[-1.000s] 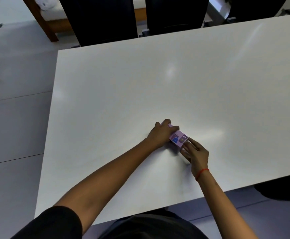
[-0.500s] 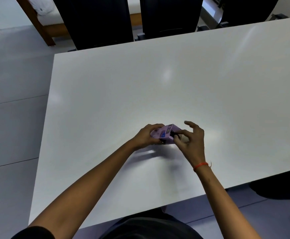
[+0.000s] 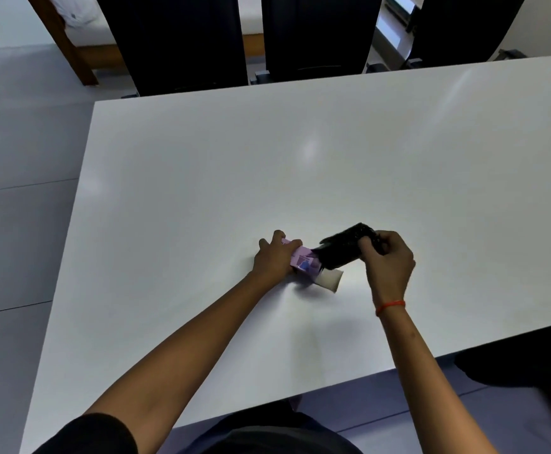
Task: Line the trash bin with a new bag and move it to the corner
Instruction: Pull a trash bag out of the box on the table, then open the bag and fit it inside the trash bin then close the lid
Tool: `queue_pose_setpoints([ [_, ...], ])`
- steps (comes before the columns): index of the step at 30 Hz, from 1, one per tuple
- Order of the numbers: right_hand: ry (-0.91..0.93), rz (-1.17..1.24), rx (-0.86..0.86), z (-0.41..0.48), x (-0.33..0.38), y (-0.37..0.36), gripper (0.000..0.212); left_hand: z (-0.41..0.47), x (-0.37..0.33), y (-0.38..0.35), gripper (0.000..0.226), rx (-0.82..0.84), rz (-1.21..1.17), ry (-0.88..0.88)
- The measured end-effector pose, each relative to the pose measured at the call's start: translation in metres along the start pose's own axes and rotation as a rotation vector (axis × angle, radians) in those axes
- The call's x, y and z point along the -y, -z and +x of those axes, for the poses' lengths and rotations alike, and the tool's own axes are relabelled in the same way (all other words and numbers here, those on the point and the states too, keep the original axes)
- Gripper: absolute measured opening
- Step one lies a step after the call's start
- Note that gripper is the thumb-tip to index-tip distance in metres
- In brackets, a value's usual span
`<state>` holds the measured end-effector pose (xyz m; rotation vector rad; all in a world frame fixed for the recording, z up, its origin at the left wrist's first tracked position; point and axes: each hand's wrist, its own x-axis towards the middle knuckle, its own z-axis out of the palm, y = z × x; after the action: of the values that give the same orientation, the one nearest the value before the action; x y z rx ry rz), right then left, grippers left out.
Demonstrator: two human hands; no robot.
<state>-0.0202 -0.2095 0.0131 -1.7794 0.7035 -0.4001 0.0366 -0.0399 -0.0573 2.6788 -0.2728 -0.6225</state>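
A small pink and purple box [image 3: 304, 261] lies on the white table [image 3: 202, 178], its white end flap [image 3: 329, 279] folded open toward me. My left hand [image 3: 275, 257] grips the box and holds it down. My right hand [image 3: 388, 260] pinches a folded black trash bag [image 3: 341, 249] that is partly out of the box's open end, stretched up and to the right. No trash bin is in view.
Black high-backed chairs [image 3: 175, 40] [image 3: 316, 31] stand along the table's far edge. A wooden bench leg [image 3: 64, 40] rises at the far left. Grey floor [image 3: 15, 224] runs along the table's left side.
The box was closed and held between both hands. Now its flap is open, and my right hand has moved right, drawing the black bag out.
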Motion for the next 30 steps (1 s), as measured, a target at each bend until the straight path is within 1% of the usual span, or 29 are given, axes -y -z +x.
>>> queue_pose_setpoints([
  [2, -0.06, 0.119, 0.009, 0.0, 0.007, -0.004, 0.005, -0.002, -0.002, 0.005, 0.072, 0.081, 0.047, 0.029],
  [3, -0.091, 0.175, 0.036, -0.001, 0.01, -0.007, 0.004, -0.007, -0.003, 0.013, 0.074, 0.045, 0.011, 0.023],
  [4, -0.128, 0.23, 0.089, -0.002, 0.013, -0.011, 0.003, -0.015, -0.003, 0.024, 0.069, -0.047, -0.093, -0.005],
  [5, -0.161, 0.275, 0.151, -0.004, 0.017, -0.017, 0.005, -0.027, -0.003, 0.038, 0.057, -0.172, -0.282, -0.059],
  [6, -0.183, 0.311, 0.216, -0.008, 0.018, -0.024, 0.005, -0.041, -0.003, 0.052, 0.044, -0.293, -0.531, -0.088],
  [7, -0.199, 0.333, 0.289, -0.013, 0.021, -0.034, 0.004, -0.06, -0.003, 0.065, 0.033, -0.346, -0.762, -0.063],
  [8, -0.211, 0.359, 0.359, -0.019, 0.024, -0.044, 0.005, -0.077, -0.002, 0.075, 0.027, -0.337, -0.906, -0.034],
  [9, -0.219, 0.371, 0.448, -0.027, 0.028, -0.057, 0.012, -0.095, 0.003, 0.083, 0.027, -0.322, -0.959, 0.007],
  [10, -0.234, 0.372, 0.549, -0.036, 0.031, -0.07, 0.017, -0.11, 0.012, 0.086, 0.03, -0.33, -0.903, 0.032],
  [11, -0.242, 0.353, 0.649, -0.044, 0.034, -0.08, 0.019, -0.121, 0.021, 0.085, 0.028, -0.355, -0.84, 0.063],
  [12, -0.241, 0.317, 0.762, -0.055, 0.035, -0.093, 0.019, -0.135, 0.033, 0.084, 0.02, -0.427, -0.828, 0.12],
  [13, -0.22, 0.278, 0.851, -0.064, 0.035, -0.102, 0.019, -0.147, 0.043, 0.083, 0.011, -0.494, -0.873, 0.173],
  [14, -0.165, 0.209, 0.921, -0.077, 0.033, -0.114, 0.019, -0.162, 0.057, 0.082, 0.009, -0.573, -0.969, 0.236],
  [16, 0.026, 0.047, 0.934, -0.101, 0.033, -0.128, 0.023, -0.193, 0.079, 0.082, 0.018, -0.666, -1.155, 0.341],
  [17, 0.117, 0.021, 0.928, -0.116, 0.036, -0.131, 0.028, -0.209, 0.088, 0.083, 0.022, -0.693, -1.199, 0.372],
  [18, 0.188, 0.039, 0.969, -0.131, 0.041, -0.133, 0.034, -0.224, 0.095, 0.081, 0.022, -0.706, -1.205, 0.39],
  [19, 0.257, 0.047, 1.086, -0.152, 0.047, -0.136, 0.04, -0.244, 0.104, 0.079, 0.018, -0.734, -1.206, 0.404],
  [21, 0.371, -0.058, 1.39, -0.182, 0.052, -0.146, 0.051, -0.276, 0.112, 0.077, 0.013, -0.752, -1.219, 0.423],
  [22, 0.38, -0.117, 1.545, -0.201, 0.054, -0.149, 0.049, -0.297, 0.118, 0.075, 0.015, -0.809, -1.241, 0.45],
  [23, 0.34, -0.148, 1.637, -0.213, 0.053, -0.154, 0.04, -0.315, 0.124, 0.074, 0.019, -0.877, -1.291, 0.477],
  [24, 0.33, -0.202, 1.667, -0.228, 0.05, -0.158, 0.029, -0.34, 0.131, 0.072, 0.021, -0.974, -1.348, 0.509],
  [25, 0.354, -0.264, 1.638, -0.24, 0.043, -0.163, 0.023, -0.363, 0.136, 0.069, 0.022, -1.062, -1.429, 0.531],
  [26, 0.477, -0.373, 1.552, -0.252, 0.039, -0.164, 0.021, -0.384, 0.142, 0.065, 0.024, -1.127, -1.47, 0.551],
  [27, 0.629, -0.426, 1.45, -0.273, 0.036, -0.162, 0.021, -0.41, 0.146, 0.058, 0.026, -1.195, -1.469, 0.577],
  [28, 0.685, -0.356, 1.413, -0.293, 0.039, -0.155, 0.021, -0.429, 0.149, 0.05, 0.028, -1.231, -1.404, 0.619],
  [29, 0.651, -0.224, 1.484, -0.325, 0.043, -0.146, 0.026, -0.453, 0.15, 0.04, 0.029, -1.277, -1.343, 0.661],
  [30, 0.523, -0.129, 1.612, -0.354, 0.053, -0.133, 0.034, -0.467, 0.15, 0.031, 0.029, -1.289, -1.297, 0.688],
])
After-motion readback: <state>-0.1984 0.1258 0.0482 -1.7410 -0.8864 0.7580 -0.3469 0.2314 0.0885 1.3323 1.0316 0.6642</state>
